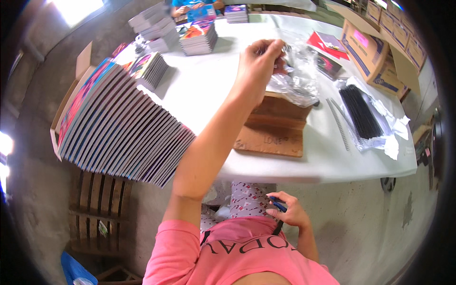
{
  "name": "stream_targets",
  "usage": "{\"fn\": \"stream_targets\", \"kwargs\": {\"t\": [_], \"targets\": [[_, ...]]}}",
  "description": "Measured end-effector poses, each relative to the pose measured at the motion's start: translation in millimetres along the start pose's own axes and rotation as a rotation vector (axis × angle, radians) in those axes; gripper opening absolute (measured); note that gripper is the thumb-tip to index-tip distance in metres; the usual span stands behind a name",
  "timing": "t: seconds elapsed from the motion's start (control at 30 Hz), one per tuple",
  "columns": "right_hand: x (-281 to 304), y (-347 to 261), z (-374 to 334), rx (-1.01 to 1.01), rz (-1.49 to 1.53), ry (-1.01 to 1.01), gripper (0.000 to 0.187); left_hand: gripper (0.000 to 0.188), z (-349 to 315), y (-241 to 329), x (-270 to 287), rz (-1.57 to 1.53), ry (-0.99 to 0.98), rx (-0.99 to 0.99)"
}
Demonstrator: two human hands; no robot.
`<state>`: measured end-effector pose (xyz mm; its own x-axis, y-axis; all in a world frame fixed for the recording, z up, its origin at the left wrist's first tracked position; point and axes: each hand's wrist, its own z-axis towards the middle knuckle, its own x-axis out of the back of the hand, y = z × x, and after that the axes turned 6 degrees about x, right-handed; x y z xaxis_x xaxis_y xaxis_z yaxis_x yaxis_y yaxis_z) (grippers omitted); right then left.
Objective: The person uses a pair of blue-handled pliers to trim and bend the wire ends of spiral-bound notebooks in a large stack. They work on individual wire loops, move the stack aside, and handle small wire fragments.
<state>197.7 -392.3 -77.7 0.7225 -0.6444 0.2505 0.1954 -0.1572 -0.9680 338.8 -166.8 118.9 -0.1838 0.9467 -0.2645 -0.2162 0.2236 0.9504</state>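
My left hand (pixel 263 57) reaches far over the white table (pixel 204 88), its fingers curled at the edge of a crumpled clear plastic bag (pixel 301 78). What those fingers grip is too small to make out. Just below the bag lies a brown wooden block (pixel 270 135) with an angled trough and handwriting on its front. Down by my lap, off the table edge, my right hand (pixel 295 213) is closed around a blue-handled tool (pixel 278 204) that looks like pliers; its head is hidden.
At the left, a long leaning row of notebooks (pixel 123 126) fills an open carton. More book stacks (pixel 198 39) stand at the back, near another person (pixel 194 8). To the right lie loose wire spirals (pixel 338 124), a bundle of black spirals (pixel 361 111) on white paper and a cardboard box (pixel 365 52).
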Motion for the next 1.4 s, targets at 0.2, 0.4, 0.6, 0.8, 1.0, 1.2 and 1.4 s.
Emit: {"fn": "stream_targets", "kwargs": {"t": [0.2,0.4,0.6,0.8,1.0,1.2,1.4], "targets": [[11.4,1.6,15.5,0.159,-0.250,0.002,0.040,0.041,85.5,-46.2,-32.1,0.140,0.249,0.011],[4.9,-12.4,40.4,0.269,-0.257,-0.077,0.048,0.042,19.3,-13.2,-36.9,-0.099,0.030,-0.145],[-49.5,-14.2,45.3,0.214,-0.065,-0.139,0.053,0.016,-181.9,16.5,66.3,0.014,-0.436,-0.243],[-142.8,-19.9,75.2,0.502,-0.771,-0.086,0.051,0.028,-335.8,-91.9,210.6,-0.139,0.481,0.445],[-214.6,-22.9,112.5,0.645,-0.907,0.023,0.050,0.038,-319.7,-105.1,249.6,-0.317,0.942,0.387],[-237.0,-27.1,123.3,0.636,-0.926,0.081,0.045,0.025,-315.3,-120.0,265.2,-0.280,0.925,0.368],[-243.0,-29.4,128.0,0.601,-0.989,0.048,0.045,0.020,-317.4,-131.7,278.2,-0.373,0.883,0.363]]}}
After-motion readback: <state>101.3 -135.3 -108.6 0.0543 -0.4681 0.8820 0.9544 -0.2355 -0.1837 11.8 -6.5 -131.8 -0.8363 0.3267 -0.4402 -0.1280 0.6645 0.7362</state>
